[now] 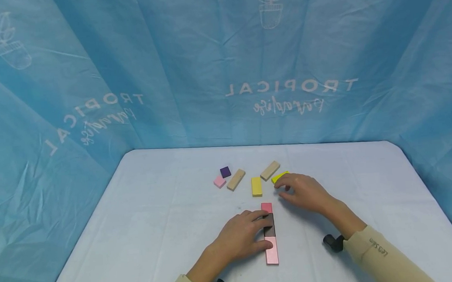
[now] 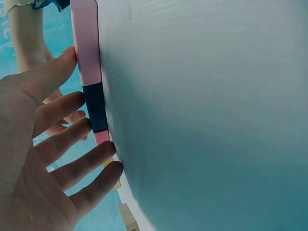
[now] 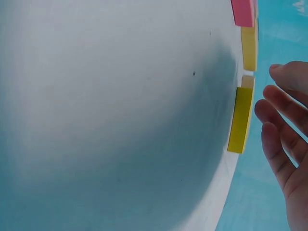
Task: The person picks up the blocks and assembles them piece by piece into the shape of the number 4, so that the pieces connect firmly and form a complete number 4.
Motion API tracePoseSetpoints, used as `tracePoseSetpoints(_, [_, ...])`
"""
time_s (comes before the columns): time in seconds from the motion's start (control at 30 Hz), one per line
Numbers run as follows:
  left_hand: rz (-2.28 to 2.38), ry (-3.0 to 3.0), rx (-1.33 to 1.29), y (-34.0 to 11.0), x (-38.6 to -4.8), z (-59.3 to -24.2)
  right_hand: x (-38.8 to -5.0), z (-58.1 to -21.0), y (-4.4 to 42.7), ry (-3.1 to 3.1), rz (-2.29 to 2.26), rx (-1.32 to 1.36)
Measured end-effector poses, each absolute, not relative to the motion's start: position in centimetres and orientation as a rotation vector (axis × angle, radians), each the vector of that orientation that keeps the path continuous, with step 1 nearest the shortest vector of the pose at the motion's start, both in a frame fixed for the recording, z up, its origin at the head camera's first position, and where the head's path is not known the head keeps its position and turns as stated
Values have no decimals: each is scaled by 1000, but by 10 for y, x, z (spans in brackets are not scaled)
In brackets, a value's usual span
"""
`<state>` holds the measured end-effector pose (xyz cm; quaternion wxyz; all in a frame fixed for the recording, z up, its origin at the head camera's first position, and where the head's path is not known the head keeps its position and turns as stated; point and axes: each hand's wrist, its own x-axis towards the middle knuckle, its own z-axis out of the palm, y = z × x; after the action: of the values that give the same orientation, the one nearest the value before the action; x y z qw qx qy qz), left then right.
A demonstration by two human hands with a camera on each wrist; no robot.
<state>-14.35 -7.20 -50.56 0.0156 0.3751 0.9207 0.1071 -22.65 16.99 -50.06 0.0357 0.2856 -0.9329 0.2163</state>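
Note:
A row of blocks runs toward the person: a red-pink block (image 1: 267,207), a dark block (image 1: 270,230) and a light pink block (image 1: 272,256). The left hand (image 1: 238,238) rests over the row's left side, fingers spread; in the left wrist view its thumb and fingertips lie along the pink block (image 2: 87,43) and dark block (image 2: 96,108). Above the far yellow block (image 1: 279,177) is the right hand (image 1: 304,191), fingers loosely bent and holding nothing; the right wrist view shows a gap between this hand (image 3: 288,115) and the yellow block (image 3: 240,120).
Another yellow block (image 1: 257,187) lies beyond the row. Two wooden blocks, one left (image 1: 236,180) and one right (image 1: 270,170), lie at a slant. A purple block (image 1: 225,172) and a small pink block (image 1: 219,181) are at the left. A blue curtain (image 1: 205,64) hangs behind the white table (image 1: 155,198).

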Motion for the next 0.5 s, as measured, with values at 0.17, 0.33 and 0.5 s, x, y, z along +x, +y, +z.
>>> tracePoseSetpoints(0.17, [332, 2864, 1171, -72, -143, -506, -232, -501, 174, -2880, 670, 840])
tracePoseSetpoints(0.33, [337, 2848, 1166, -72, -143, -505, -239, -501, 177, -2893, 669, 782])
tracePoseSetpoints(0.5, [337, 2842, 1161, -71, -143, -504, -243, -501, 179, -2910, 674, 744])
